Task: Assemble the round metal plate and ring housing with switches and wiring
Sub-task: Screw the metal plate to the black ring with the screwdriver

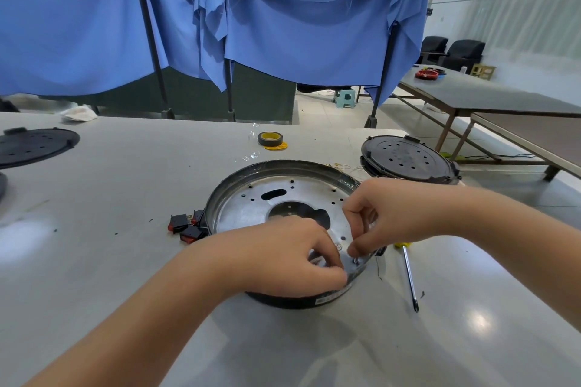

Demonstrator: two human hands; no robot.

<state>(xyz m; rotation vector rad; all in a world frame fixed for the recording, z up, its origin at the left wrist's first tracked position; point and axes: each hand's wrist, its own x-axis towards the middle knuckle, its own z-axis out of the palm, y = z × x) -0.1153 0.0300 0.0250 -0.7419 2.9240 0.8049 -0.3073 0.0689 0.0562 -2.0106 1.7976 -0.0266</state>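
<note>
On the grey workbench (125, 173) before blue drapes, your left hand (292, 258) steadies the ring housing (220, 195) with fingers curled on its near rim, while your right hand (386, 214) pinches a small fastener (355, 261) there, screwdriver (408, 273) waiting just right.

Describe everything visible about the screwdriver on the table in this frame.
The screwdriver lies flat on the grey table, just right of the ring housing. It has a thin shiny metal shaft with a dark tip pointing toward the camera. Its yellow handle is mostly hidden beneath the right hand. Neither hand grips it.
</note>
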